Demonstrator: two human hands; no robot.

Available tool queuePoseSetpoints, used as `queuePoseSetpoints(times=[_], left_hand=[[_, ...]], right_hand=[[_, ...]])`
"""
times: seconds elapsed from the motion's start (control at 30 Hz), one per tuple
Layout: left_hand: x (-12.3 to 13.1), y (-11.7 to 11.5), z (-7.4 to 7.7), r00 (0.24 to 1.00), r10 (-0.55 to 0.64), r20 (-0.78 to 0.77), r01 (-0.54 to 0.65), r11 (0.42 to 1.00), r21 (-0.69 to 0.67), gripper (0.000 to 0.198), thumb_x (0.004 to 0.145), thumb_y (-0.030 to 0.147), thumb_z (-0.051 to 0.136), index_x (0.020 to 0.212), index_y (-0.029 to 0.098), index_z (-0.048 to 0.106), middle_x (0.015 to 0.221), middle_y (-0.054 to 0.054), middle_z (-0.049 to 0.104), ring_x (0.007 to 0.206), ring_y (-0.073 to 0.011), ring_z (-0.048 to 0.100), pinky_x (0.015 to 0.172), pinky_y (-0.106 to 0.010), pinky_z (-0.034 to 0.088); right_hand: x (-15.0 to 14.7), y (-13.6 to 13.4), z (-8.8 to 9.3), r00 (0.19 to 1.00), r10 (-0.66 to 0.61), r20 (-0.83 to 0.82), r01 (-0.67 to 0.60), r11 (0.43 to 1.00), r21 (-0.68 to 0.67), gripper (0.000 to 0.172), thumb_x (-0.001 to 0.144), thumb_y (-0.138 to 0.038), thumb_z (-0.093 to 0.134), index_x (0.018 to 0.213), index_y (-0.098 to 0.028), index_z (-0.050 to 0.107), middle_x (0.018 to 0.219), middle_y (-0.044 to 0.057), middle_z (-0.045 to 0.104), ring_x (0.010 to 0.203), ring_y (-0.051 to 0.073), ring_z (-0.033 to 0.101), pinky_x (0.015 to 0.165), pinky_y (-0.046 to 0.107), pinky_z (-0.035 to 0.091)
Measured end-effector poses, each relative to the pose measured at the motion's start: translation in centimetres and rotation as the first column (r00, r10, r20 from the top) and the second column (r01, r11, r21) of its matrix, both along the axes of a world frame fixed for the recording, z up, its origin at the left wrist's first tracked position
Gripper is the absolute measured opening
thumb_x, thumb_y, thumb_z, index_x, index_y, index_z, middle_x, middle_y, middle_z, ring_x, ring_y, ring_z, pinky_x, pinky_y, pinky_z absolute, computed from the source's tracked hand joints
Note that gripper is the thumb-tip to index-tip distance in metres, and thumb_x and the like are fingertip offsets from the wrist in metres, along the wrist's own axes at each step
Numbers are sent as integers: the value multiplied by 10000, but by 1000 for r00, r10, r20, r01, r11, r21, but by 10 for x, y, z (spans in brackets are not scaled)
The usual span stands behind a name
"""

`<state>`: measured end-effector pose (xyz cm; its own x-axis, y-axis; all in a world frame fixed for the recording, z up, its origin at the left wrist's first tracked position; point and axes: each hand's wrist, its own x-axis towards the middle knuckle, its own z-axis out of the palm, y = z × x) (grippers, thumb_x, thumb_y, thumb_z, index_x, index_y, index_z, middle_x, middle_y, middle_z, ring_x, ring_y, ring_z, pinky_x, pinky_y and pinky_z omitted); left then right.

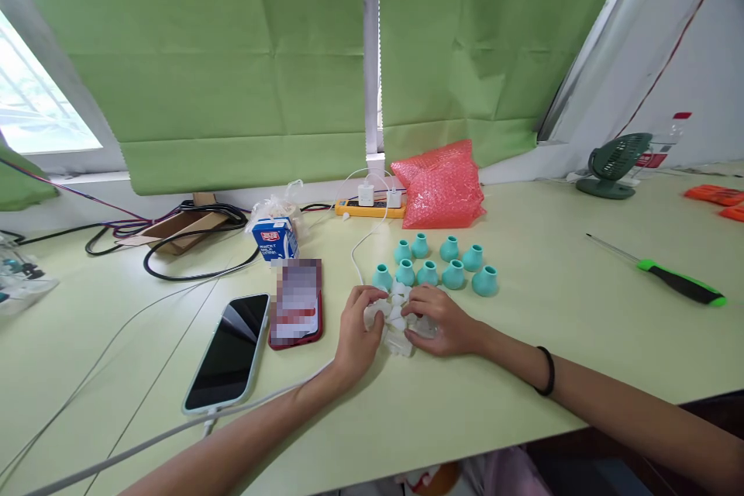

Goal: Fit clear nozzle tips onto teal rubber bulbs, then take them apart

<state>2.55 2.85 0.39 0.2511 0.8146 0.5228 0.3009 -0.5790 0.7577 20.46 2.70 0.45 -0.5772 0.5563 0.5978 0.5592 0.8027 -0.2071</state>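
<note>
Small translucent white plastic pieces (398,341) lie in a cluster on the table between my hands. My left hand (359,332) curls its fingers and thumb round a rounded white piece on the cluster's left side. From the right, my right hand (439,323) closes on clear-white pieces, its fingertips touching the middle of the group. The exact shape of the pieces is partly hidden by my fingers. Just beyond my hands stand several turquoise bulb-shaped cups with open necks (452,275), in two rough rows.
Left of my hands lie a red-cased phone (321,310) and a phone on a white cable (229,353). Behind are a blue milk carton (275,240), a yellow power strip (349,208) and a pink bubble-wrap bag (442,190). To the right are a screwdriver (680,280) and a green fan (619,159).
</note>
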Motion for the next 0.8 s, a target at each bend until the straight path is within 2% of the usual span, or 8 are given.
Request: queuePoseSetpoints(times=[0.07, 0.23, 0.33, 0.4, 0.53, 0.67, 0.8], left_hand=[[0, -1, 1, 999, 10, -34, -9, 1000, 9, 252, 680, 21, 438, 832, 199, 530, 900, -37, 498, 893, -176, 510, 795, -339, 440], [1, -4, -1, 983, -22, -181, 27, 999, 29, 219, 703, 37, 443, 803, 200, 549, 931, -47, 471, 891, -175, 504, 779, -328, 446], [1, -9, 0, 961, -10, -278, 56, 986, 158, 201, 736, 70, 435, 835, 200, 551, 977, -68, 462, 919, -190, 464, 779, -339, 438], [1, -14, 2, 941, -4, -337, 102, 957, 273, 187, 740, 86, 435, 844, 193, 548, 977, -80, 467, 913, -198, 439, 763, -349, 433], [2, -22, 4, 866, 41, -499, 191, 895, 404, 130, 711, 138, 476, 819, 162, 543, 930, -96, 482, 866, -222, 416, 719, -385, 413], [3, -22, 3, 766, 113, -632, 166, 916, 365, 132, 716, 160, 483, 841, 164, 525, 966, -103, 469, 896, -248, 388, 725, -423, 388], [5, -18, 0, 725, 119, -679, 155, 932, 329, 145, 745, 147, 465, 880, 166, 515, 986, -102, 451, 923, -251, 369, 745, -428, 374]], right_hand=[[1, 1, 0, 1000, -14, 6, 15, 999, -30, 119, 694, -211, 544, 804, -165, 549, 710, 41, 566, 708, 162, 513, 637, 304, 364], [3, 2, -2, 996, -69, -50, 66, 996, -55, 98, 745, -153, 486, 822, -165, 546, 665, 29, 550, 635, 142, 495, 616, 290, 364], [3, 1, -1, 997, -43, -60, 40, 998, -50, 106, 724, -117, 463, 787, -166, 532, 667, 28, 545, 650, 143, 492, 619, 284, 359], [5, -1, 3, 999, -33, -41, 31, 998, -52, 93, 685, -112, 465, 744, -164, 515, 668, 29, 531, 659, 146, 484, 623, 286, 353], [12, -2, 15, 989, 2, 150, 10, 997, -76, 75, 603, -147, 488, 675, -163, 482, 633, 16, 501, 625, 141, 454, 628, 293, 329], [18, -4, 26, 933, 18, 360, 36, 989, -144, 116, 605, -237, 529, 684, -164, 485, 627, 13, 508, 595, 136, 434, 574, 271, 300], [18, -8, 28, 917, 22, 398, 53, 983, -175, 168, 643, -316, 546, 695, -163, 497, 669, 25, 531, 627, 142, 454, 560, 260, 289]])
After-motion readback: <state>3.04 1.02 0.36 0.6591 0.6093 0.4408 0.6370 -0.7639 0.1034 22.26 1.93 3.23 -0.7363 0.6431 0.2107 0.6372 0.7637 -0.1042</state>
